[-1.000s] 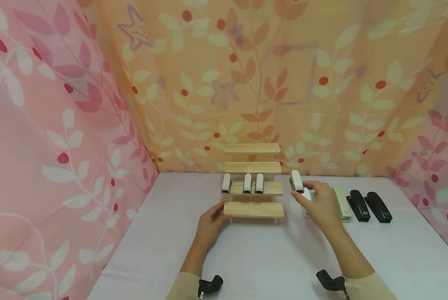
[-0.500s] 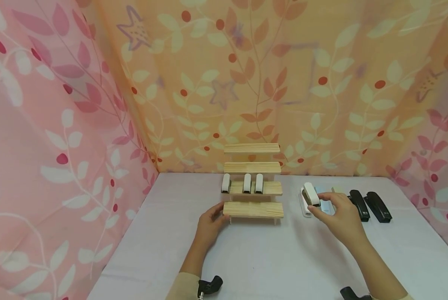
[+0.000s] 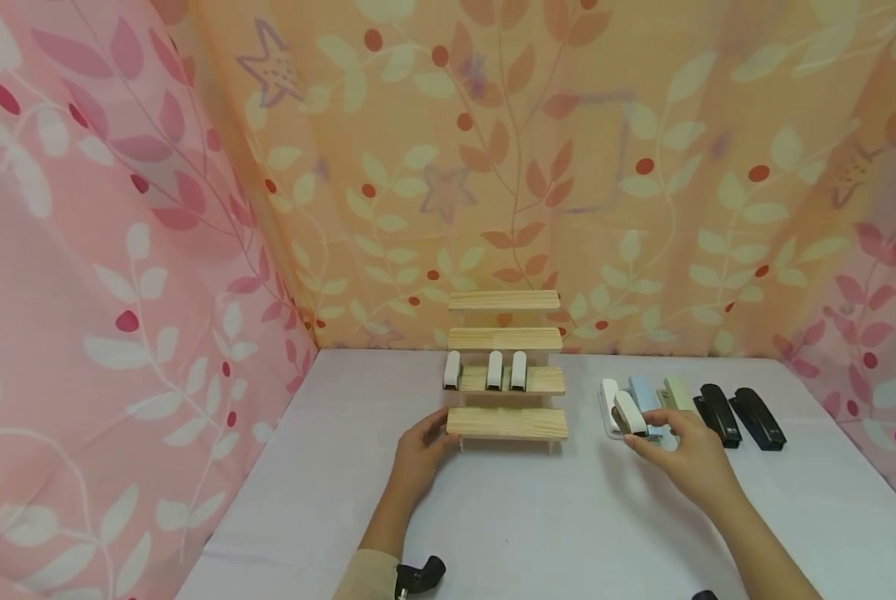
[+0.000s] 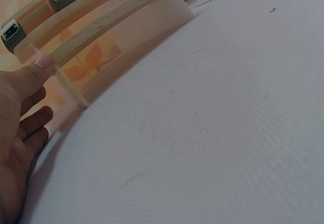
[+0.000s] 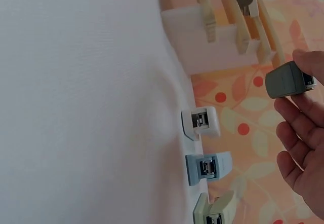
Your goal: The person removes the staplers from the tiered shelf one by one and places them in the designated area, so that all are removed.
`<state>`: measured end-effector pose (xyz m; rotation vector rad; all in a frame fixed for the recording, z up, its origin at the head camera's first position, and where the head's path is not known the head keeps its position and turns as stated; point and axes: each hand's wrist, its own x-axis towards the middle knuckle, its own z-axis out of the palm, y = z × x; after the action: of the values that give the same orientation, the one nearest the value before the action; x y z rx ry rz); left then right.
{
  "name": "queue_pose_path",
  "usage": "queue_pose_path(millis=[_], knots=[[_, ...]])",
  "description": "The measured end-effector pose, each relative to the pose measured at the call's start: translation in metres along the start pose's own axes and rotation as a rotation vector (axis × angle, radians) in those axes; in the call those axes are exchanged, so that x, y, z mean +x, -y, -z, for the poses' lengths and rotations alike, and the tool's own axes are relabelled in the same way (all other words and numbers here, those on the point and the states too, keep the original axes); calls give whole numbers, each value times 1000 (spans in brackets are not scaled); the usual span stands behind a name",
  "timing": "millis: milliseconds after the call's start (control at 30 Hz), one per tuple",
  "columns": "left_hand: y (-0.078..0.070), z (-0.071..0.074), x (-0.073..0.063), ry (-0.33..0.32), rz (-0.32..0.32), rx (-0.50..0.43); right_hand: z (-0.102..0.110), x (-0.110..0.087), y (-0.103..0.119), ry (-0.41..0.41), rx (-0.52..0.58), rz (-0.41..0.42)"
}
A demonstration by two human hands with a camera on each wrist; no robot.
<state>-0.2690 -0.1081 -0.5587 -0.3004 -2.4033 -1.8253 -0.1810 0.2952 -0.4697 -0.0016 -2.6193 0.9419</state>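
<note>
Right hand [image 3: 691, 458] pinches a stapler [image 3: 629, 413] above the surface [image 3: 523, 525]; left hand [image 3: 417, 454] grips the rack [image 3: 508, 423] between thumb and fingers. I expect the stapler light, stiff, slightly slick; I'd hold its sides.

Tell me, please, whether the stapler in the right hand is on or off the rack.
Off: the right hand holds the stapler apart from the rack, with table showing between them in the head view.
</note>
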Motion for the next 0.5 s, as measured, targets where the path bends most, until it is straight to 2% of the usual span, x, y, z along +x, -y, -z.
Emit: queue_pose_path(millis=[500], knots=[[1, 1, 0, -4, -7, 21, -4, -6, -11, 115, -25, -48]])
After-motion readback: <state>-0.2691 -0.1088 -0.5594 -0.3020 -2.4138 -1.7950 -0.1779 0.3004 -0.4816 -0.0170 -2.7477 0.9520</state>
